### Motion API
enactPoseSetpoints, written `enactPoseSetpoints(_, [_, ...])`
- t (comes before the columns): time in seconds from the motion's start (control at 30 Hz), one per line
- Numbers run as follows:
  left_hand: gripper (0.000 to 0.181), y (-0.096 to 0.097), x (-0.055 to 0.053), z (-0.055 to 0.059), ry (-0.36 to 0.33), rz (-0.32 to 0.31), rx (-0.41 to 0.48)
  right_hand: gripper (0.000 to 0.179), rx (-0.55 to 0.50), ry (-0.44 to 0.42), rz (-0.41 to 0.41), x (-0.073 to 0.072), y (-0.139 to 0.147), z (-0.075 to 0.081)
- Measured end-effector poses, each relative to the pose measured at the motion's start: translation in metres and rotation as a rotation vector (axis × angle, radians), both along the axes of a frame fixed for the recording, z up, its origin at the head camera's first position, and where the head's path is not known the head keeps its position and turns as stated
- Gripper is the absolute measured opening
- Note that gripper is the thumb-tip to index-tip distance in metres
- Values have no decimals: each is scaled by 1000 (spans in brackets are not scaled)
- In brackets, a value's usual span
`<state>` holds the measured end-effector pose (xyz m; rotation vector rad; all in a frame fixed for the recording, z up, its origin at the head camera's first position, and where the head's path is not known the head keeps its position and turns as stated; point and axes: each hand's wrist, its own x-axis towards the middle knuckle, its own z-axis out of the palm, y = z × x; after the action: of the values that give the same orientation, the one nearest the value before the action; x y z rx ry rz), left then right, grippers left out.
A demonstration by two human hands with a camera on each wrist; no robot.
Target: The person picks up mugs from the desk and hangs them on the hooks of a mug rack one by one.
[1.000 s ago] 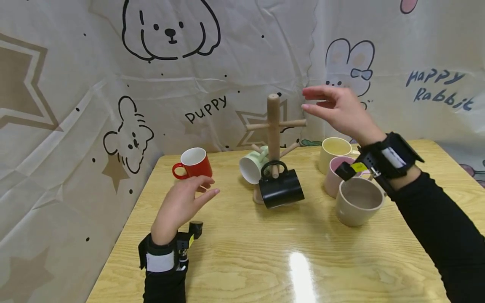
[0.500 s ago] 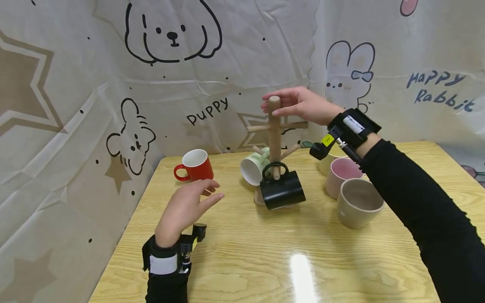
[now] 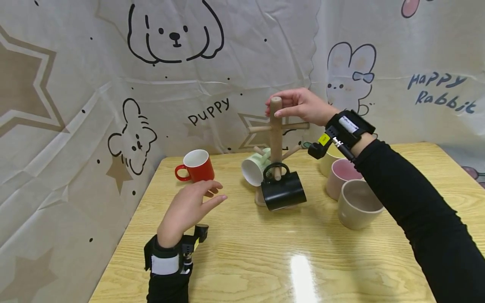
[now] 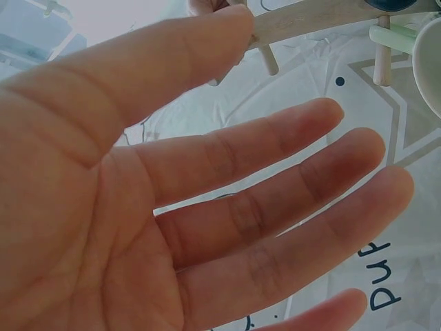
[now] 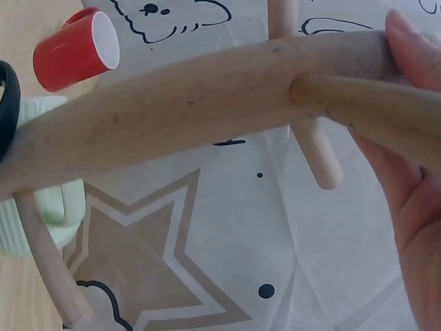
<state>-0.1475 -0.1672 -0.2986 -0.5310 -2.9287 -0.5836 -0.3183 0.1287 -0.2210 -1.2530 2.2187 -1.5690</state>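
Observation:
A wooden mug tree (image 3: 276, 143) stands upright on the table, and my right hand (image 3: 305, 105) pinches the top of its post between thumb and fingers. In the right wrist view the post (image 5: 172, 103) runs across the picture into that hand's grasp. From a lower peg at the front a black mug (image 3: 284, 193) hangs tilted by its handle. Behind it a light green mug (image 3: 251, 170) hangs on another peg, its mouth facing left. My left hand (image 3: 185, 206) is held over the table with fingers extended, holding nothing. Just beyond it sits a red mug (image 3: 201, 167), upright.
To the right, a yellow mug (image 3: 327, 164), a pink mug (image 3: 336, 181) and a beige mug (image 3: 356, 208) stand close together, partly hidden by my right sleeve. A printed cloth (image 3: 189, 92) hangs behind the wooden table (image 3: 242, 261).
My right hand has moved left from beside the mug tree and taken hold of the top of its post. The left hand has barely moved.

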Motion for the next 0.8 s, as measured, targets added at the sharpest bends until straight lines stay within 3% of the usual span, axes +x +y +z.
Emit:
enactPoseSetpoints(0.3, [31,1,-1,-1,-10,5,1,24,-31,3,-57,5,-3,-2])
enactPoseSetpoints(0.43, [31,2,-1,-1,-10,4,-2,24,-39,-14,-117,10,-5,-1])
enactPoseSetpoints(0.6, [32,3,-1,-1,-11,8,-8,30,-40,-23,-270,20,-12,0])
enactPoseSetpoints(0.8, [33,4,-2,-2,-20,11,-11,37,8,39,-508,28,-21,-2])
